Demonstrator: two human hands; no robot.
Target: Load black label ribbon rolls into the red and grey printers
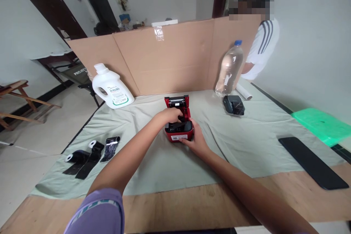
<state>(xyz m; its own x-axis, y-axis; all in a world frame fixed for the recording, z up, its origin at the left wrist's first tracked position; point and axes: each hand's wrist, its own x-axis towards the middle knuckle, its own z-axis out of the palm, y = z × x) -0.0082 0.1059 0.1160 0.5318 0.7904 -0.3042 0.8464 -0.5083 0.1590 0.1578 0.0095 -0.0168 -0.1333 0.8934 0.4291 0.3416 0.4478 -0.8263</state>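
Note:
A small red printer point(178, 123) with its lid point(177, 101) tipped open stands on the pale green cloth point(153, 161) at the table's middle. My left hand point(170, 115) reaches into the open top, its fingers curled down inside the black bay; what they hold, if anything, is hidden. My right hand point(195, 139) grips the printer's front right corner and steadies it. Three black rolls point(91, 153) with loose dark tape lie on the cloth at the left, away from both hands.
A white jug point(112, 87) and a clear water bottle point(229, 68) stand before a cardboard screen point(170, 56). A black device point(233, 105) and white tube point(244, 91) lie back right. A black flat slab point(312, 162) and green stool point(322, 125) lie right. A person's sleeve point(263, 45) shows behind.

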